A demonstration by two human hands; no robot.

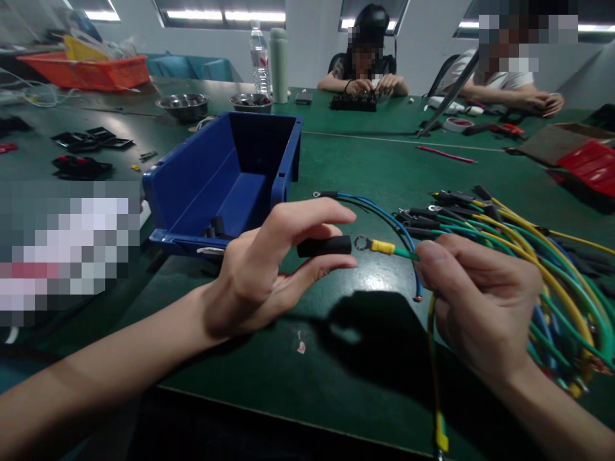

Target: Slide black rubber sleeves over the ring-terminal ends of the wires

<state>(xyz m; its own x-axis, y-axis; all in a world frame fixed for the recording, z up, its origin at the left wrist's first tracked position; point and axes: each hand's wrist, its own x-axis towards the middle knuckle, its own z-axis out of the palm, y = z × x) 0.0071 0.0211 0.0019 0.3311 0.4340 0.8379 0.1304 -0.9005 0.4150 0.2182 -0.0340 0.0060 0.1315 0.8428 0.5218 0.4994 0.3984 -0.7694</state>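
Observation:
Between the thumb and fingers of my left hand (269,269) is a short black sleeve (324,246), lying level with its open end to the right. My right hand (480,294) pinches a green-and-yellow wire (404,253) close to its end. That end carries a ring terminal (362,243) with a yellow collar (383,248), and the ring sits just outside the sleeve's mouth. The wire's other end hangs below my right hand, with another yellow collar (441,434). A blue wire (384,214) with a black-sleeved ring terminal lies on the table behind.
A blue bin (192,186) with a few black sleeves (217,225) stands beyond my left hand. A bundle of green, yellow and blue wires (571,301) lies on the right of the green table (336,397). Two people sit across it, near metal bowls (182,105) and bottles (278,67).

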